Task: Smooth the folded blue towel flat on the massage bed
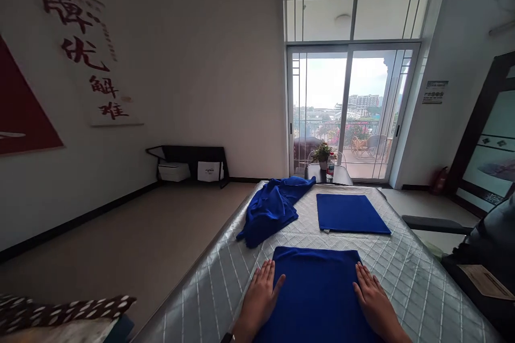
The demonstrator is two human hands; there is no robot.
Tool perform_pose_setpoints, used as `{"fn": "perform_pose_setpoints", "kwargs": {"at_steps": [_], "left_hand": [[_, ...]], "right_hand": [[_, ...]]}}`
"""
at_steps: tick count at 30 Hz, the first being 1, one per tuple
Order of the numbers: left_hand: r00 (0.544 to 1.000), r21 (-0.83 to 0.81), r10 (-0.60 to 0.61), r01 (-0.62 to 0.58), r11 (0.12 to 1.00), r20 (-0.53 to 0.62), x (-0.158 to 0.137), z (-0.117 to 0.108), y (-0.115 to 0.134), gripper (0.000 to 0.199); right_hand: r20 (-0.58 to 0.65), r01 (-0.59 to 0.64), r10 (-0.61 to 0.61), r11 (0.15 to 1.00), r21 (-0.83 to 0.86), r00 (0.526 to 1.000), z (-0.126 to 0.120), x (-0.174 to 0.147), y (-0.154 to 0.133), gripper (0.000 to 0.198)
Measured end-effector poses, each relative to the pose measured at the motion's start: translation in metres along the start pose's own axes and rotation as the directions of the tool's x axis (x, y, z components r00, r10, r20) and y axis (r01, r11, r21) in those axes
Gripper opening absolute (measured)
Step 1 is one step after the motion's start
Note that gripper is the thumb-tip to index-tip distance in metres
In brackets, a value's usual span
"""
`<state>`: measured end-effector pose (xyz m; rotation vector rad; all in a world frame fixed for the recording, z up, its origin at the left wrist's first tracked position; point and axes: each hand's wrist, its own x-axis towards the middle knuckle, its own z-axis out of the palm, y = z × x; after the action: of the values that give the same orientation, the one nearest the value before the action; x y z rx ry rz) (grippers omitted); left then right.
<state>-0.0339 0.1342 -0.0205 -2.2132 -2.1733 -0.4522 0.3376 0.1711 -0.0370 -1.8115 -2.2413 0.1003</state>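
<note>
head view: we find the left hand (pixel 260 293) and the right hand (pixel 373 299) both open, palms flat, each pressing a side edge of the near folded blue cloth (pixel 317 292), which pins it square on the quilted mattress (pixel 406 273). a second folded cloth (pixel 349 213) lies apart beyond it, set aside neatly. a crumpled blue cloth (pixel 272 208) is heaped to its left, unfolded, touching neither.
</note>
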Motion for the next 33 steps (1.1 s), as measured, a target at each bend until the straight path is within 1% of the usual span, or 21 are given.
{"fn": "perform_pose_setpoints", "kwargs": {"at_steps": [5,9,11,14,18,20,22,25,27,28,29,31,33], "left_hand": [[1.000,0.000,-0.004,0.004,1.000,0.009,-0.006,-0.015,0.009,0.078],[1.000,-0.035,0.019,-0.019,0.999,0.022,-0.010,-0.022,0.010,0.067],[0.999,-0.050,0.034,-0.032,0.998,0.034,-0.010,-0.022,0.008,0.066],[0.998,-0.059,0.027,-0.024,0.998,0.050,-0.008,-0.020,0.006,0.069],[0.998,-0.042,0.027,-0.025,0.999,0.051,-0.006,-0.014,0.005,0.066],[0.998,-0.047,0.040,-0.037,0.998,0.049,-0.006,-0.012,0.004,0.064],[0.997,-0.057,0.041,-0.037,0.998,0.065,-0.006,-0.014,0.000,0.064],[0.996,-0.041,-0.028,0.032,0.999,0.085,-0.002,-0.026,0.001,0.069],[0.997,-0.024,-0.060,0.062,0.998,0.051,0.004,-0.035,0.014,0.072],[0.999,-0.024,-0.037,0.037,0.999,0.030,0.010,-0.038,0.028,0.073],[1.000,-0.029,0.015,-0.015,0.999,0.014,0.016,-0.039,0.046,0.072],[0.985,-0.054,0.173,-0.172,0.984,0.004,0.030,-0.032,0.093,0.069],[0.953,-0.081,0.302,-0.302,0.950,-0.002,0.045,-0.014,0.147,0.060]], "right_hand": [[-0.010,0.014,-0.015,0.997,-0.069,1.000,0.003,-0.002,-0.002,0.067],[0.023,-0.005,0.008,0.992,-0.128,1.000,-0.001,-0.005,-0.005,0.069],[0.051,-0.012,0.020,0.988,-0.153,0.999,-0.007,-0.003,-0.005,0.069],[0.070,0.021,-0.009,0.985,-0.171,0.998,-0.019,0.010,-0.007,0.067],[0.046,0.104,-0.099,0.986,-0.134,0.994,-0.031,0.039,-0.013,0.066],[0.046,0.118,-0.114,0.988,-0.099,0.992,-0.027,0.049,-0.014,0.067],[0.030,0.103,-0.101,0.993,-0.061,0.994,-0.017,0.053,-0.012,0.066],[-0.009,0.093,-0.093,0.996,-0.020,0.996,-0.002,0.053,-0.007,0.065],[-0.019,0.085,-0.085,0.996,-0.014,0.996,0.004,0.052,-0.005,0.066],[-0.021,0.079,-0.079,0.997,-0.014,0.997,0.005,0.052,-0.005,0.066],[-0.023,0.071,-0.071,0.997,-0.015,0.997,0.006,0.052,-0.004,0.065],[-0.027,0.060,-0.060,0.998,-0.021,0.998,0.006,0.053,-0.004,0.064],[-0.024,0.077,-0.078,0.996,-0.041,0.997,0.007,0.053,-0.002,0.063]]}}
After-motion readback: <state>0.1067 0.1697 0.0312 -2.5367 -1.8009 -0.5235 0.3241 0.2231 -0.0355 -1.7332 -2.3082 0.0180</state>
